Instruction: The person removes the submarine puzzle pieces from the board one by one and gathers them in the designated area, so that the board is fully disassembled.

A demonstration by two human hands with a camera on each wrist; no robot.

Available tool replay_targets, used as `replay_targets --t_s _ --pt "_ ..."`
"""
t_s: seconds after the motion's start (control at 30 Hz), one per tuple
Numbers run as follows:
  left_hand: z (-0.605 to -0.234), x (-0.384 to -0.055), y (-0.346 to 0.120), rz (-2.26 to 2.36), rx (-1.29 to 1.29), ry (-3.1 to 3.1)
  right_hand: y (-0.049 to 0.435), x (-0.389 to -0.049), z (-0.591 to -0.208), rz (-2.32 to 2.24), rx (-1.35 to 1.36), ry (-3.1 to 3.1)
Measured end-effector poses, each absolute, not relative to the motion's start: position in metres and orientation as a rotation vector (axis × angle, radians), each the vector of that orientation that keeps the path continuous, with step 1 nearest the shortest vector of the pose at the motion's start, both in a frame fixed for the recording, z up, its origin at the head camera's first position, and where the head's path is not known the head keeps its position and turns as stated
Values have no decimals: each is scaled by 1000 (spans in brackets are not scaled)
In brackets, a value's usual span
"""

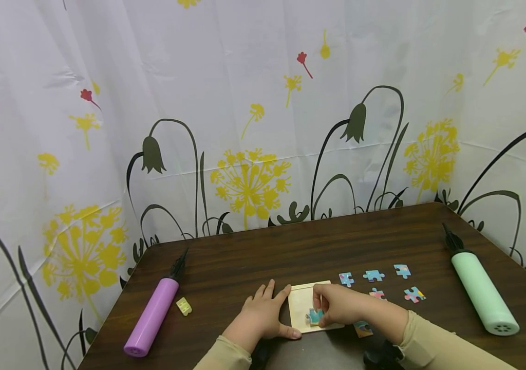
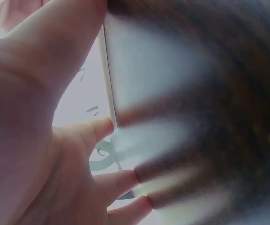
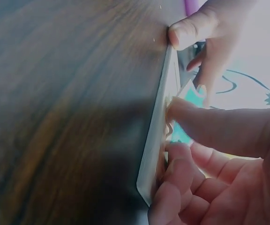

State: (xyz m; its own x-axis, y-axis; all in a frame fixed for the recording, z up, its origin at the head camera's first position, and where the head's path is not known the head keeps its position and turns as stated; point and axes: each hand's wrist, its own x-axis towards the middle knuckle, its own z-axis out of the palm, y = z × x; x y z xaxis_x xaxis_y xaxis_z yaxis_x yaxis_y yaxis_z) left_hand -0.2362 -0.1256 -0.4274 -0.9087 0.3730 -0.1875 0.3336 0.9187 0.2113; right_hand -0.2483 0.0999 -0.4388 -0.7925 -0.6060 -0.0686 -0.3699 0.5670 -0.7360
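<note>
A light wooden puzzle tray (image 1: 301,298) lies on the dark table near its front edge. My left hand (image 1: 263,313) is spread beside it, with thumb and index fingertip touching the tray's left side; its fingers (image 2: 121,180) look straight in the left wrist view. Over the tray, my right hand (image 1: 339,303) pinches a teal jigsaw piece (image 1: 314,316) between thumb and fingers. The right wrist view shows this piece (image 3: 181,135) tilted up from the tray, partly hidden by the thumb. Another jigsaw piece (image 1: 363,329) lies beneath the right forearm, partly covered.
Several loose jigsaw pieces (image 1: 374,276) lie right of the tray. A purple hand pump (image 1: 154,316) and a small yellow block (image 1: 183,307) are at the left; a mint-green pump (image 1: 485,293) is at the right. A flowered curtain (image 1: 263,103) hangs behind the table.
</note>
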Motion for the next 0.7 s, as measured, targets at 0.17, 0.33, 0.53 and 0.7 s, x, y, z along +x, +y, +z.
replay_targets --t_s 0.17,0.33,0.53,0.7 --pt "-428 -236 -126 260 535 2851 103 -248 -436 -1130 -776 2420" --pt "-427 -236 -126 258 539 2857 105 -248 -435 -1203 -732 2346" --pt "-426 -236 -126 274 524 2850 106 -248 -433 -1239 -735 2310" --pt "-428 -236 -125 277 524 2846 110 -249 -433 -1249 -759 2304"
